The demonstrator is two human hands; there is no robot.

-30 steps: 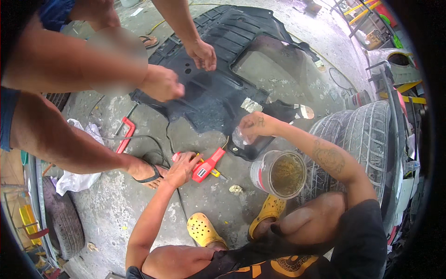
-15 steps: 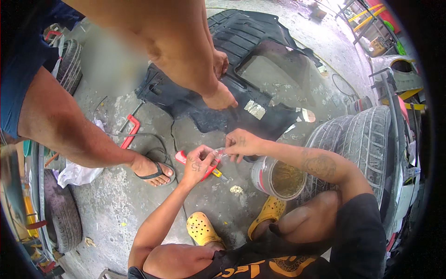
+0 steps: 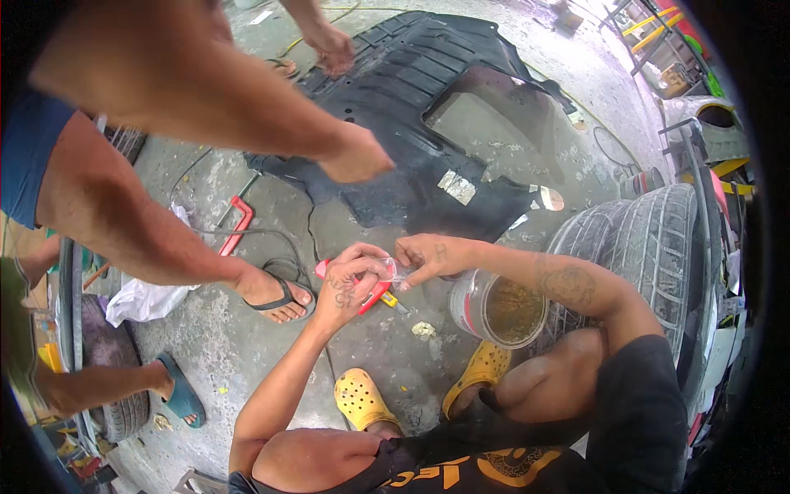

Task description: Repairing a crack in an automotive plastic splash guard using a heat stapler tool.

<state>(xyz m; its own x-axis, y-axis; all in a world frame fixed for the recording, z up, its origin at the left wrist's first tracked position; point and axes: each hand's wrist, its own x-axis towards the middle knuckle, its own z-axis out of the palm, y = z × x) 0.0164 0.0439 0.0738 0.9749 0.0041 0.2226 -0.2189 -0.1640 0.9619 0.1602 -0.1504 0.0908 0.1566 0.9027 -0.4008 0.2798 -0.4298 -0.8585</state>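
Floor is bare grey concrete (image 3: 247, 346), stained and gritty, in daylight with no hard shadows. Large black plastic underbody panel (image 3: 428, 90) lies flat across the top centre (one big cutout in it). Stacked tyres (image 3: 650, 247) at right, another tyre (image 3: 107, 379) at lower left edge. White rag (image 3: 144, 296) on the floor left, red-framed hacksaw (image 3: 239, 222) just above it. Yellow and green metal racking (image 3: 666, 41) in the far top right corner.

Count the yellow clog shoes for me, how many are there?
2. One yellow clog sits on the concrete floor left of the knees; the other yellow clog is just below the round bucket. None seem hidden.
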